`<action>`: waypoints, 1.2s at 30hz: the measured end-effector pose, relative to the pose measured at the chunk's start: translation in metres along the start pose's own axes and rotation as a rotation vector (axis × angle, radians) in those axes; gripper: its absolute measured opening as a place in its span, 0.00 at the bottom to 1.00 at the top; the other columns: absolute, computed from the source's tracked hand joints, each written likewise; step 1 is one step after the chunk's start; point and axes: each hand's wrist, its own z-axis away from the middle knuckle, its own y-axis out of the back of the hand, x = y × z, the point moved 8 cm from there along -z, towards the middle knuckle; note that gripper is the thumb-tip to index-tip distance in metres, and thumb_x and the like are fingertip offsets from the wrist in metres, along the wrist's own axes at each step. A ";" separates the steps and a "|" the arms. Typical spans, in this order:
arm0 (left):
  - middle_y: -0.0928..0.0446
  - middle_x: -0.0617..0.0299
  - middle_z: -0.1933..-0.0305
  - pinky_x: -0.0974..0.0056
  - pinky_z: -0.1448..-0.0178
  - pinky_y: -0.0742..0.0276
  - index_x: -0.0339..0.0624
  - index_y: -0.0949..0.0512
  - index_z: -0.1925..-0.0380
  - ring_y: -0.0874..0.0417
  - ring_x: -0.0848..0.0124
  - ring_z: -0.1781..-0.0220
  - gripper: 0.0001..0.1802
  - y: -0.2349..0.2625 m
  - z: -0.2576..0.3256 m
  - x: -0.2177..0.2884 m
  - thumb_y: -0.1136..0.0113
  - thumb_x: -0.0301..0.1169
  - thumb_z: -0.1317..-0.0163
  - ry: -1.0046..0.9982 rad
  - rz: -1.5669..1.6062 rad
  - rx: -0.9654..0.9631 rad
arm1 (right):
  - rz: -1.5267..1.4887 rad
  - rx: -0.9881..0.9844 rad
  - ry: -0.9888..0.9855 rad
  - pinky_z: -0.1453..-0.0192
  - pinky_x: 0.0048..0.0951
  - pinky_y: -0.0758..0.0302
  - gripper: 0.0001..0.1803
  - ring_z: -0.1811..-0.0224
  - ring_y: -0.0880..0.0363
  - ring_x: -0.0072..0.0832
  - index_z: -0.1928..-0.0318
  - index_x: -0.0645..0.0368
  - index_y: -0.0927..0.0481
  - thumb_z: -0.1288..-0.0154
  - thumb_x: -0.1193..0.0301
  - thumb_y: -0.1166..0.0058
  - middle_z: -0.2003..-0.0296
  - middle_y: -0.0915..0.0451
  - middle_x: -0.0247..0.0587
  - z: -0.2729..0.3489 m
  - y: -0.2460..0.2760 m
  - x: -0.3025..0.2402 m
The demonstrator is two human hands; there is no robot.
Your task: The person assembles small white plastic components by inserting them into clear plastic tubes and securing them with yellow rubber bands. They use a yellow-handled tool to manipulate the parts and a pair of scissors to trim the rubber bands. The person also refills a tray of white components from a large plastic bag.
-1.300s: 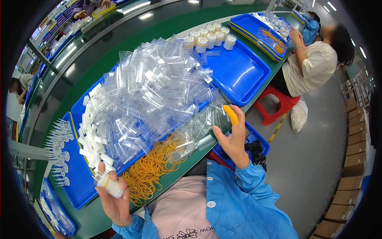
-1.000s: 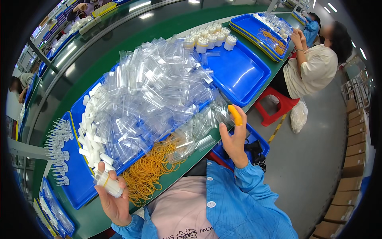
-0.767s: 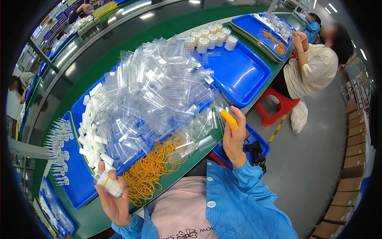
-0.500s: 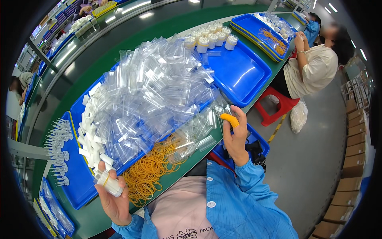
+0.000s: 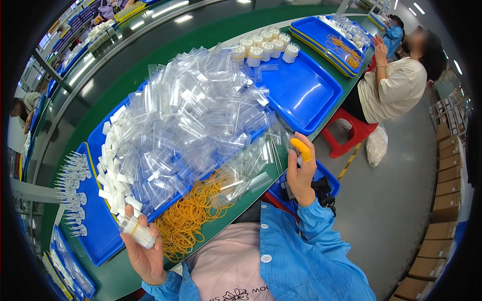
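Observation:
My left hand [image 5: 146, 253], at the lower left beside the blue tray, is closed around a small bundle of clear and white plastic tubes [image 5: 138, 232] with a yellow rubber band around it. My right hand [image 5: 301, 175] is raised at the table's near edge, just right of loose clear plastic sleeves [image 5: 248, 168]. A yellow finger cot [image 5: 302, 149] covers one bent fingertip. The thumb stands a little apart from it, and I see nothing held there. Between my hands lies a heap of yellow rubber bands [image 5: 188, 218].
A large heap of clear sleeves [image 5: 196, 105] covers the blue tray, with white tubes [image 5: 113, 175] along its left. Thin clear pieces [image 5: 73, 185] stand in another tray [image 5: 100, 246]. Banded white bundles [image 5: 268, 49] sit by a blue tray [image 5: 306, 95]. A co-worker [image 5: 396, 85] sits at right.
My right hand has moved slightly right, away from the clear sleeves. The left hand stays in place with its bundle. The co-worker at right has raised their hands a little.

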 end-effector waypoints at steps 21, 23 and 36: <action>0.32 0.54 0.52 0.70 0.72 0.28 0.47 0.55 0.31 0.29 0.67 0.63 0.34 0.002 -0.001 0.001 0.55 0.45 0.31 0.002 0.014 0.013 | -0.379 0.168 -0.205 0.45 0.27 0.27 0.15 0.46 0.27 0.26 0.51 0.65 0.27 0.40 0.84 0.51 0.45 0.33 0.40 -0.001 0.011 0.015; 0.32 0.54 0.51 0.70 0.72 0.28 0.48 0.55 0.31 0.29 0.67 0.63 0.34 0.002 -0.001 0.002 0.55 0.45 0.30 -0.002 0.008 0.013 | -0.384 0.191 -0.158 0.45 0.28 0.27 0.15 0.46 0.28 0.28 0.52 0.65 0.27 0.40 0.84 0.51 0.45 0.34 0.40 -0.013 0.021 0.006; 0.33 0.55 0.53 0.70 0.70 0.27 0.47 0.53 0.31 0.30 0.66 0.62 0.34 0.004 0.011 0.008 0.56 0.46 0.31 -0.037 0.025 0.014 | -0.032 -0.283 -0.001 0.50 0.29 0.28 0.14 0.51 0.24 0.34 0.56 0.57 0.19 0.45 0.75 0.43 0.53 0.23 0.42 -0.113 -0.017 0.025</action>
